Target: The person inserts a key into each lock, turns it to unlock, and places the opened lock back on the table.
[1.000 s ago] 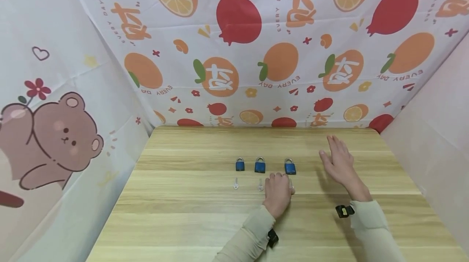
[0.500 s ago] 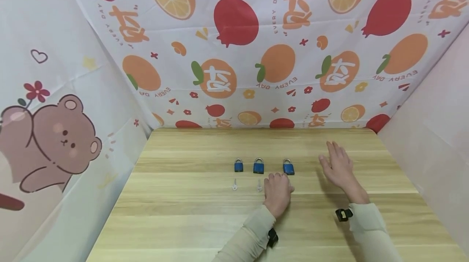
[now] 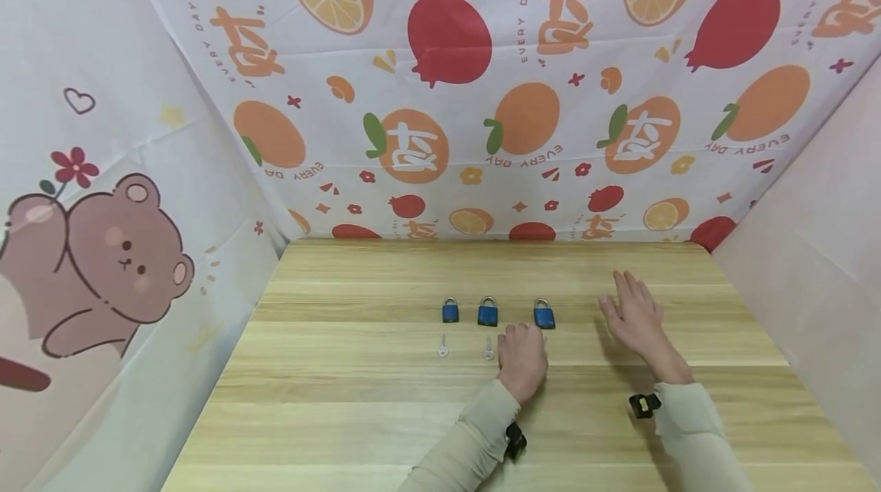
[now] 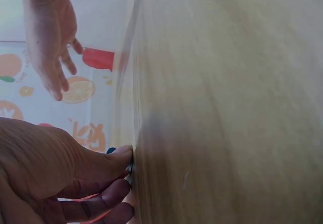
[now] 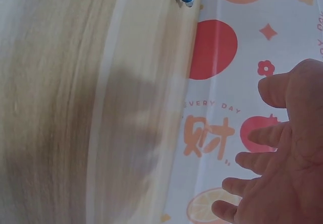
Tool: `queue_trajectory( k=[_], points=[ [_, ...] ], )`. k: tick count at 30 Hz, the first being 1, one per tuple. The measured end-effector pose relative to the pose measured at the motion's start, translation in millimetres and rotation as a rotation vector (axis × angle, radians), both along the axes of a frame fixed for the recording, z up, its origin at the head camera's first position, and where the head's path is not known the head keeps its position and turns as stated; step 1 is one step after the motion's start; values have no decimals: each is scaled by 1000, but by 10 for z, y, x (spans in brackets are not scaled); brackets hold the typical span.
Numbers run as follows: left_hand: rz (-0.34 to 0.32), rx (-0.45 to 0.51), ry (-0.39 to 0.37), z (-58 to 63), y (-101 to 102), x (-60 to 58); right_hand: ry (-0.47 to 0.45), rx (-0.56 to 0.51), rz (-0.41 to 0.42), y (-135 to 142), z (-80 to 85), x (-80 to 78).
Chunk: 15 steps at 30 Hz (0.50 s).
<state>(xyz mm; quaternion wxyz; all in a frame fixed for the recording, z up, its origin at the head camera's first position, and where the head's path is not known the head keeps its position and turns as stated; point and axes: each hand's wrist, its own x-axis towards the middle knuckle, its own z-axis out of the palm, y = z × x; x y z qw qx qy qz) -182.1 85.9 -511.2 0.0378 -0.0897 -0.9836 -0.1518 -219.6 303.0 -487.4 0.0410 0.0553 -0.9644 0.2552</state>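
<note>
My left hand [image 3: 523,360] is down at the tabletop, just in front of the right-hand blue padlock [image 3: 544,318]. Between its thumb and fingers it pinches a small silver key [image 4: 129,169], mostly covered by the fingertips in the left wrist view. To its left lie two more silver keys, one near the hand [image 3: 489,353] and one farther off [image 3: 443,350]. Behind them are a middle blue padlock [image 3: 488,316] and a left blue padlock [image 3: 450,314], shackles away from me. My right hand [image 3: 635,316] hovers over the table with extended fingers, holding nothing.
The wooden table [image 3: 330,377] ends at a fruit-print cloth [image 3: 447,132] hung along its back edge. Pale cloths stand at the left and right sides, the left one with a bear print [image 3: 124,262]. Black wrist cameras sit on both sleeves.
The key by my left hand, partly visible a second ago, is now hidden by the fingers in the head view. My right hand has come slightly nearer; the padlocks have stayed put.
</note>
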Motion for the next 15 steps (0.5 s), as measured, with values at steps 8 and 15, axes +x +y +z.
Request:
queue_trajectory(
  k=[8,15],
  points=[
    [-9,71,-81,10,-23,-32,-16,3,1,-17,5,14],
    [-35,130,-95,48,-66,-30,-2,0,-3,-11,1,26]
  ],
)
